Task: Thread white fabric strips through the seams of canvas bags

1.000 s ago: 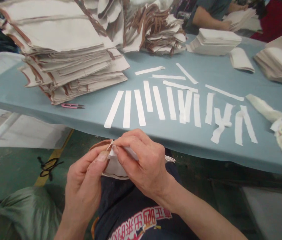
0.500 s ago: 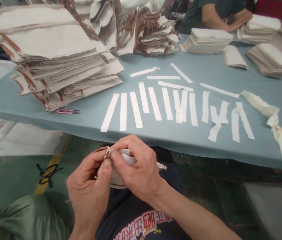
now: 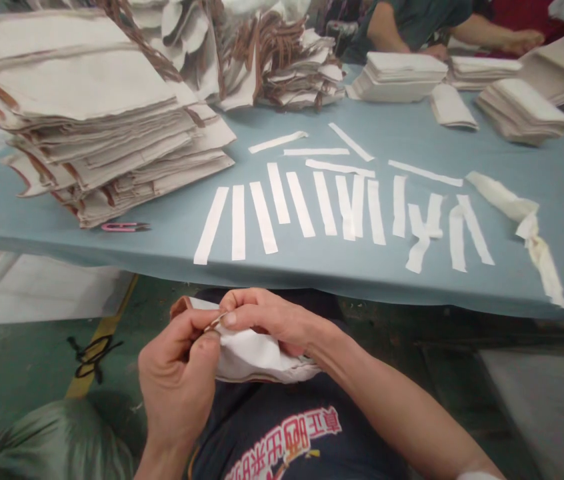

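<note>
Above my lap, a white fabric piece with brown edging [image 3: 255,357] is pinched between both hands. My left hand [image 3: 179,373] is closed on its brown-trimmed edge, thumb against the bent index finger. Fingertips of my right hand [image 3: 257,317] press together on the same edge, almost touching the left fingers. The rest of the cloth hangs below and behind the right hand. Just beyond, on the table, lie several narrow white strips [image 3: 238,223] in loose rows. A pink thread snipper [image 3: 125,227] rests near the table edge to the left.
A tall stack of brown-edged fabric pieces [image 3: 87,87] stands at the left of the blue-covered table [image 3: 162,253]. Folded cloth stacks [image 3: 399,77] sit at the far right, near a co-worker's arms [image 3: 492,37]. A twisted cream strip [image 3: 532,220] lies at right.
My right hand has flattened and turned, and more of the white fabric shows beneath it. My view has shifted slightly. The co-worker's hand has moved off a folded stack.
</note>
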A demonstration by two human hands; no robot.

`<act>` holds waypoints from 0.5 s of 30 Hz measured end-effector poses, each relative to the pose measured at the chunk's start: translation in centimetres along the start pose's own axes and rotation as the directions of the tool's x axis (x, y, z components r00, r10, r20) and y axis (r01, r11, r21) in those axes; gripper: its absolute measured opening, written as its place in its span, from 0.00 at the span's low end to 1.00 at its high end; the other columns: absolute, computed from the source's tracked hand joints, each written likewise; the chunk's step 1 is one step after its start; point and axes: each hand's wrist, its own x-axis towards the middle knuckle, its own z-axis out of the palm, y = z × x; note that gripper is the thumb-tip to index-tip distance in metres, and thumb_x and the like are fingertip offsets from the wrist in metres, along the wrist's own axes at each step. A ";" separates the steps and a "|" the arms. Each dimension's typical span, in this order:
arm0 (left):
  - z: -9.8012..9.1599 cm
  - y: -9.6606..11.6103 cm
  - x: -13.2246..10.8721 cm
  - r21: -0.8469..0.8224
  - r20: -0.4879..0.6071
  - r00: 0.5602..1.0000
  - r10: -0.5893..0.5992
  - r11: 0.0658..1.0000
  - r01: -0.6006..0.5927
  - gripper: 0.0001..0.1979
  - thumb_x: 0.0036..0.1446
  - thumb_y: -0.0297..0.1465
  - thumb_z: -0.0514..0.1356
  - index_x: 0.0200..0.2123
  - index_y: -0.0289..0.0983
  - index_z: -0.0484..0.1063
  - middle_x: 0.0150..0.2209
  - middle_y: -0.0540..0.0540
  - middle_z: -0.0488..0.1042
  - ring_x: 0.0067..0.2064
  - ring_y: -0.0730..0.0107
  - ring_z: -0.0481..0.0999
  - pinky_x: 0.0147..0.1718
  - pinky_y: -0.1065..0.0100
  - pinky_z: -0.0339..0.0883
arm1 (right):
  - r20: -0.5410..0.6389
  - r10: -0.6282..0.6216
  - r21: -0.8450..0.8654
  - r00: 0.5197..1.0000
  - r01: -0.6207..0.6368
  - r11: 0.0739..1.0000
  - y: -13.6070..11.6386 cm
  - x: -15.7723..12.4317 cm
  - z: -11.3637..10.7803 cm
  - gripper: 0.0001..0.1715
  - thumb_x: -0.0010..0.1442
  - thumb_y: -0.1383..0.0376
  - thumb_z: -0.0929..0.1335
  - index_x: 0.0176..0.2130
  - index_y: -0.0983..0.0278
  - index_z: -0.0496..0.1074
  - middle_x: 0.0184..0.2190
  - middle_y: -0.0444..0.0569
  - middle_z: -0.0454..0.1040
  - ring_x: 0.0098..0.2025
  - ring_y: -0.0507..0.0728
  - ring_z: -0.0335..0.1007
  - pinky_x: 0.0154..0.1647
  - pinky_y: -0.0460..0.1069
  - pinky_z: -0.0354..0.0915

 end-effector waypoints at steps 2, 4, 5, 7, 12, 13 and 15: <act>-0.1 -0.2 0.5 -0.030 0.037 0.999 -0.004 1.000 0.005 0.08 0.59 0.33 0.62 0.30 0.42 0.81 0.26 0.52 0.79 0.27 0.64 0.74 0.26 0.66 0.66 | 0.036 -0.044 0.008 0.998 0.043 0.999 0.9 0.7 -0.4 0.27 0.47 0.52 0.83 0.32 0.62 0.69 0.22 0.34 0.65 0.22 0.47 0.52 0.21 0.43 0.49; 0.0 -0.3 1.0 -0.071 0.075 0.997 -0.007 0.997 0.012 0.09 0.58 0.34 0.62 0.27 0.42 0.80 0.25 0.51 0.78 0.28 0.62 0.74 0.27 0.65 0.66 | 0.067 -0.101 0.007 0.993 0.101 0.995 1.7 1.2 -0.7 0.27 0.48 0.51 0.82 0.31 0.61 0.67 0.22 0.34 0.64 0.21 0.47 0.51 0.21 0.43 0.48; 0.0 -0.4 1.1 -0.095 0.091 0.996 -0.015 0.995 0.024 0.09 0.57 0.35 0.61 0.26 0.42 0.79 0.25 0.50 0.77 0.29 0.62 0.74 0.27 0.65 0.66 | 0.078 -0.127 0.008 0.989 0.126 0.992 2.0 1.3 -0.8 0.27 0.48 0.51 0.82 0.31 0.61 0.67 0.22 0.34 0.63 0.21 0.47 0.51 0.22 0.43 0.49; 0.2 -0.4 1.4 -0.137 0.121 0.992 -0.035 0.989 0.052 0.09 0.56 0.34 0.61 0.25 0.42 0.78 0.24 0.50 0.75 0.28 0.62 0.72 0.27 0.65 0.65 | 0.069 -0.186 0.005 0.980 0.186 0.983 2.4 1.3 -0.9 0.27 0.51 0.51 0.81 0.31 0.61 0.66 0.22 0.34 0.63 0.22 0.47 0.51 0.22 0.43 0.49; 0.1 -0.2 1.6 -0.144 0.184 0.983 -0.025 0.988 0.052 0.08 0.55 0.33 0.61 0.26 0.40 0.79 0.27 0.48 0.78 0.31 0.62 0.73 0.30 0.65 0.66 | 0.057 -0.296 -0.034 0.954 0.298 0.954 2.1 0.2 -0.9 0.25 0.53 0.57 0.81 0.33 0.60 0.64 0.23 0.33 0.63 0.23 0.47 0.53 0.25 0.43 0.52; -0.1 -0.2 1.7 -0.130 0.191 0.981 -0.013 0.991 0.038 0.08 0.55 0.33 0.62 0.27 0.40 0.80 0.27 0.48 0.79 0.31 0.62 0.74 0.30 0.65 0.67 | 0.066 -0.297 -0.046 0.953 0.300 0.953 2.0 0.1 -1.0 0.24 0.54 0.57 0.80 0.34 0.60 0.64 0.24 0.33 0.63 0.24 0.47 0.54 0.25 0.43 0.54; -0.6 0.0 1.8 -0.085 0.193 0.981 0.020 0.996 -0.004 0.08 0.56 0.33 0.62 0.28 0.40 0.81 0.29 0.47 0.82 0.32 0.61 0.76 0.31 0.65 0.69 | 0.084 -0.306 -0.088 0.948 0.313 0.946 1.8 -0.1 -1.5 0.21 0.57 0.57 0.78 0.39 0.59 0.66 0.24 0.33 0.64 0.24 0.48 0.56 0.26 0.43 0.57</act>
